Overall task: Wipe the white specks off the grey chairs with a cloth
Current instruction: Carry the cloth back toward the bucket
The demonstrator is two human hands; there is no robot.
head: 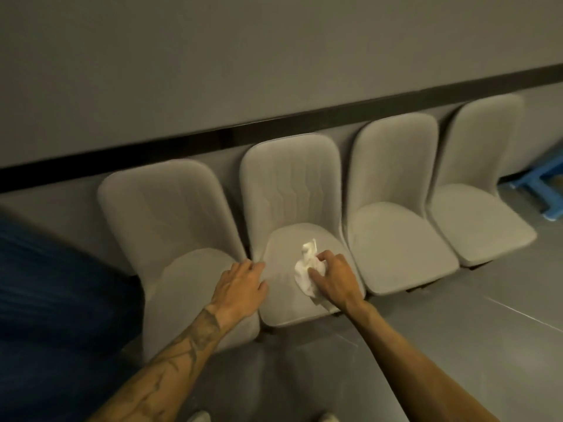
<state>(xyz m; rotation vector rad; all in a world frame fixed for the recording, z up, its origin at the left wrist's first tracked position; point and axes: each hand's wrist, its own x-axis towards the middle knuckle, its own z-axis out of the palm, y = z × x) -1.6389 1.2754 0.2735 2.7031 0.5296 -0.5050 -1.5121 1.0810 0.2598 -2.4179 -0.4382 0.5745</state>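
Observation:
Several grey upholstered chairs stand side by side against a grey wall. On the seat of the second chair from the left (283, 312) lies a crumpled white cloth (306, 269). My right hand (333, 278) grips the cloth and presses it on that seat. My left hand (240, 286) rests flat, fingers spread, on the left edge of the same seat, beside the leftmost chair (179, 287). The frame is blurred and no white specks can be made out.
Two more grey chairs (396, 254) (478, 229) stand to the right. A blue frame (545, 187) sits on the floor at far right. A dark blue blurred object (54, 300) fills the left edge. Grey floor (457, 345) lies in front of the chairs, and shoe tips (327, 417) show at the bottom.

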